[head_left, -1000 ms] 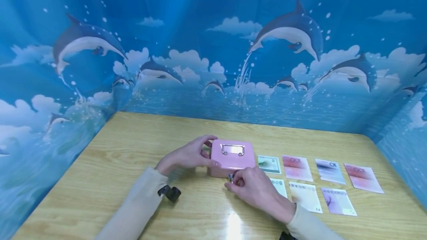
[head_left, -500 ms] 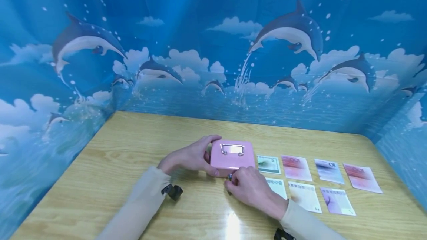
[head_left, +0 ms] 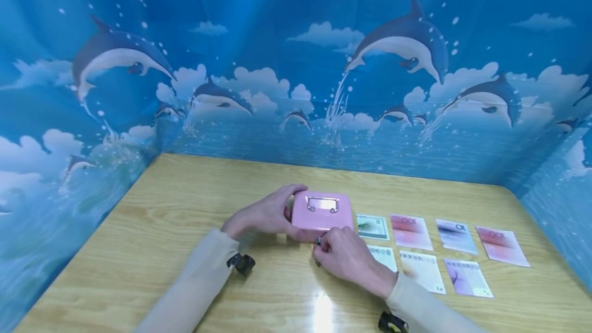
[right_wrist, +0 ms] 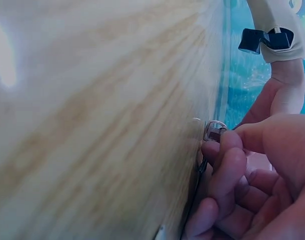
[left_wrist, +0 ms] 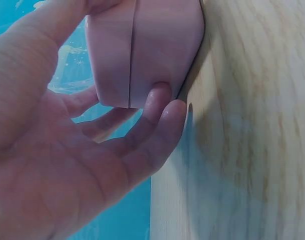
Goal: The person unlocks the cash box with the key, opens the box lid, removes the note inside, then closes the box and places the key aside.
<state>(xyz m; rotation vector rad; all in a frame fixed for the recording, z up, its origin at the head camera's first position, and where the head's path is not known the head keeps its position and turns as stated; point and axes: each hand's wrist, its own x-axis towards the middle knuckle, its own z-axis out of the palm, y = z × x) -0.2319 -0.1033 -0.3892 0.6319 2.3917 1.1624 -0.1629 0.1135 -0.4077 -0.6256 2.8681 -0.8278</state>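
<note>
A pink cash box (head_left: 302,217) with a metal handle on its lid stands closed on the table. My left hand (head_left: 265,216) holds it by the left side, thumb at the front and fingers toward the back. The left wrist view shows fingertips (left_wrist: 160,97) against the box's side wall. At the front of the box, my right hand (head_left: 349,260) pinches a small metal key (right_wrist: 214,134) with a wire ring. Curled fingers cover most of the key and the lock area.
Right of the box, play banknotes lie in two rows, among them a green note (head_left: 372,227), a red note (head_left: 411,232) and a purple note (head_left: 469,277). The wooden table (head_left: 185,189) meets a blue dolphin-print curtain (head_left: 277,66) at the back and sides.
My left hand has shifted slightly right and closed more snugly round the box's side. The right hand has moved a little closer to the box front, still pinching the key.
</note>
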